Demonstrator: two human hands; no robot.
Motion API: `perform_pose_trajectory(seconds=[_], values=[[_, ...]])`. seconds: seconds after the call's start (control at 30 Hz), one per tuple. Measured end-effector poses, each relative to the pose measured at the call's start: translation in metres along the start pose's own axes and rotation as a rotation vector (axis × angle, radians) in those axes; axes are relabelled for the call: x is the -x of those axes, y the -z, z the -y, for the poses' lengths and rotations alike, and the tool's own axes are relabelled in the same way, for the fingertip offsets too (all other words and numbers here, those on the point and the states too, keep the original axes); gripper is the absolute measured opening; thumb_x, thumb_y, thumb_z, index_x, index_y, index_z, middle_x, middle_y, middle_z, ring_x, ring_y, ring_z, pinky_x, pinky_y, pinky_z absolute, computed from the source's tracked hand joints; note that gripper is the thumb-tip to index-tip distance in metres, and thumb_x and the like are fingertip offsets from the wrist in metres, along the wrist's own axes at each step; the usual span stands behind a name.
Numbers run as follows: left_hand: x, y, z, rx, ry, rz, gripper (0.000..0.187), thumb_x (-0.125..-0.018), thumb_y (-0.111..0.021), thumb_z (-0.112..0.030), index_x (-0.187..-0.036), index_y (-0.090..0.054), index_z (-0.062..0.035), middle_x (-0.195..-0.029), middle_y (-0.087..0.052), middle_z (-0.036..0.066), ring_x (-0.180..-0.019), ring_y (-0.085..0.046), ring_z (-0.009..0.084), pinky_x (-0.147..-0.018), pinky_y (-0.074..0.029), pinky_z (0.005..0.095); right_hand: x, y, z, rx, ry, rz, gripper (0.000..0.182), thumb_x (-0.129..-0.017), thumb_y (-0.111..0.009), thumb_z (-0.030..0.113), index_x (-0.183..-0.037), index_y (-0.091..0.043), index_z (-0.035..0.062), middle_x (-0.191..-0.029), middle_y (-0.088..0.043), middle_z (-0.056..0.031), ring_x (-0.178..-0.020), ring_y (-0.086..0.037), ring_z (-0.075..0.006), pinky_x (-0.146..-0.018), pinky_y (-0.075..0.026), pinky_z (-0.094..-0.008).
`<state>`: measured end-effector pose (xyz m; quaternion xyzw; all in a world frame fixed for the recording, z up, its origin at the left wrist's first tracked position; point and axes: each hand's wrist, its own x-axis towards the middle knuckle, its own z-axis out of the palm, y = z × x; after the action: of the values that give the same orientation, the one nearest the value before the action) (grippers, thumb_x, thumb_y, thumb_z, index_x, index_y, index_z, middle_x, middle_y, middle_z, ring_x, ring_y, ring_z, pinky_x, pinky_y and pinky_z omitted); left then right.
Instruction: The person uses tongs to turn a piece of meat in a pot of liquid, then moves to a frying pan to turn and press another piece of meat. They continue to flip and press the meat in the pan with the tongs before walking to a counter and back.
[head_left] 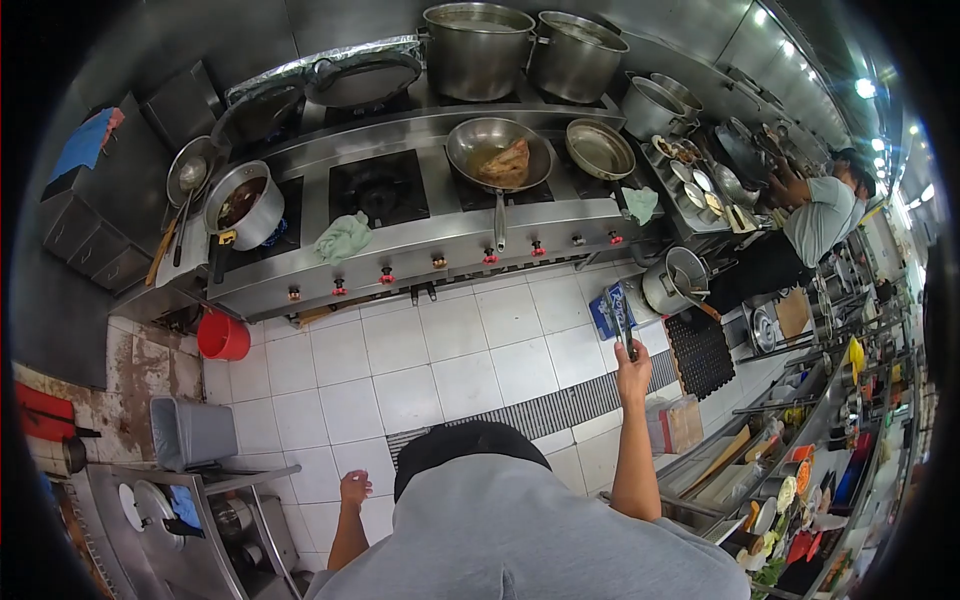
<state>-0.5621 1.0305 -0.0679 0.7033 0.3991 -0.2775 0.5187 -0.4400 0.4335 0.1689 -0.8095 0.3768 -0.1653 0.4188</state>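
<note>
My right hand (632, 368) is closed around a pair of tongs (619, 320), held out over the floor in front of a blue printed box (604, 313). My left hand (355, 487) hangs low at my side, fingers loosely curled and apart, with nothing visible in it. Ahead on the stove, a frying pan (478, 132) holds a browned piece of meat (507, 166); neither hand touches it. To its right sits another shallow pan (600, 150). A pot of dark liquid (243, 198) stands at the stove's left end.
Two tall stockpots (478, 55) stand on the back ledge. Green cloths (343, 237) lie on the stove's front edge. A co-worker (822, 212) stands at the right. A red bucket (222, 335), a grey bin (193, 432) and a black mat (700, 355) are on the floor.
</note>
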Motion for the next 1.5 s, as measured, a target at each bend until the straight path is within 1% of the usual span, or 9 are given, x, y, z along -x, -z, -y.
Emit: perform_pose_trajectory(seconds=[0.07, 0.13, 0.2, 0.3, 0.37, 0.63, 0.83, 1.0, 1.5], values=[[0.005, 0.000, 0.011, 0.029, 0.028, -0.008, 0.020, -0.088, -0.058, -0.024, -0.102, -0.057, -0.0102, -0.067, -0.061, 0.008, -0.047, -0.056, 0.0149, -0.038, -0.039, 0.0263, -0.011, -0.005, -0.005, 0.015, 0.035, -0.017, 0.055, -0.080, -0.068, 0.031, -0.115, -0.053, -0.0087, -0.105, -0.061, -0.0229, -0.097, -0.058, -0.0303, -0.088, -0.043, -0.0350], [0.008, 0.004, 0.030, 0.055, 0.060, -0.019, 0.019, -0.088, -0.057, -0.023, -0.102, -0.057, -0.0099, -0.066, -0.061, 0.008, -0.046, -0.055, 0.0155, -0.037, -0.038, 0.0267, -0.019, -0.010, 0.000, 0.049, 0.189, -0.104, 0.055, -0.080, -0.069, 0.031, -0.113, -0.054, -0.0105, -0.097, -0.063, -0.0187, -0.088, -0.058, -0.0242, -0.080, -0.044, -0.0321], [0.008, 0.004, 0.047, 0.223, 0.067, 0.009, 0.025, -0.085, -0.061, -0.022, -0.103, -0.056, -0.0059, -0.065, -0.061, 0.009, -0.044, -0.053, 0.0150, -0.037, -0.037, 0.0245, -0.027, -0.009, 0.015, 0.084, 0.201, -0.101, 0.057, -0.079, -0.070, 0.032, -0.113, -0.054, -0.0112, -0.097, -0.063, -0.0212, -0.091, -0.060, -0.0253, -0.084, -0.044, -0.0318], [0.007, 0.003, 0.064, 0.220, 0.128, 0.013, 0.027, -0.084, -0.062, -0.021, -0.105, -0.055, -0.0063, -0.066, -0.061, 0.010, -0.044, -0.052, 0.0155, -0.036, -0.036, 0.0245, -0.041, -0.010, 0.034, 0.055, 0.254, -0.127, 0.059, -0.079, -0.069, 0.034, -0.114, -0.054, -0.0107, -0.097, -0.064, -0.0226, -0.091, -0.061, -0.0272, -0.085, -0.044, -0.0336], [0.013, -0.001, 0.067, 0.207, 0.167, 0.026, 0.028, -0.083, -0.062, -0.021, -0.105, -0.054, -0.0063, -0.066, -0.061, 0.010, -0.044, -0.052, 0.0155, -0.036, -0.036, 0.0246, -0.039, -0.004, 0.070, 0.145, 0.231, -0.065, 0.056, -0.078, -0.069, 0.032, -0.117, -0.055, -0.0047, -0.103, -0.062, -0.0220, -0.094, -0.061, -0.0296, -0.085, -0.044, -0.0361], [0.034, -0.033, 0.037, 0.250, 0.123, -0.123, 0.022, -0.085, -0.060, -0.023, -0.100, -0.055, -0.0081, -0.067, -0.060, 0.008, -0.047, -0.054, 0.0136, -0.038, -0.036, 0.0238, -0.094, -0.013, 0.107, 0.235, 0.365, -0.040, 0.052, -0.078, -0.069, 0.028, -0.118, -0.054, -0.0023, -0.105, -0.062, -0.0199, -0.093, -0.060, -0.0302, -0.084, -0.045, -0.0374], [0.018, -0.067, 0.015, 0.329, -0.003, -0.013, 0.022, -0.087, -0.058, -0.024, -0.101, -0.057, -0.0083, -0.069, -0.061, 0.007, -0.049, -0.056, 0.0136, -0.040, -0.037, 0.0231, -0.118, -0.021, 0.110, 0.213, 0.384, -0.015, 0.051, -0.078, -0.069, 0.025, -0.118, -0.055, -0.0021, -0.106, -0.061, -0.0201, -0.092, -0.061, -0.0299, -0.083, -0.046, -0.0375], [0.034, -0.082, -0.022, 0.234, 0.026, -0.098, 0.020, -0.087, -0.057, -0.023, -0.100, -0.057, -0.0085, -0.069, -0.062, 0.006, -0.050, -0.056, 0.0130, -0.040, -0.037, 0.0233, -0.131, -0.027, 0.108, 0.201, 0.436, -0.021, 0.048, -0.078, -0.070, 0.023, -0.117, -0.056, -0.0020, -0.106, -0.062, -0.0202, -0.087, -0.063, -0.0287, -0.079, -0.047, -0.0370], [0.043, -0.087, 0.024, 0.343, 0.123, -0.082, 0.023, -0.088, -0.060, -0.026, -0.101, -0.057, -0.0079, -0.066, -0.061, 0.006, -0.047, -0.055, 0.0132, -0.039, -0.036, 0.0235, -0.147, -0.053, 0.117, 0.219, 0.581, 0.023, 0.049, -0.077, -0.070, 0.026, -0.115, -0.056, -0.0007, -0.092, -0.061, -0.0151, -0.087, -0.059, -0.0310, -0.078, -0.045, -0.0390]])
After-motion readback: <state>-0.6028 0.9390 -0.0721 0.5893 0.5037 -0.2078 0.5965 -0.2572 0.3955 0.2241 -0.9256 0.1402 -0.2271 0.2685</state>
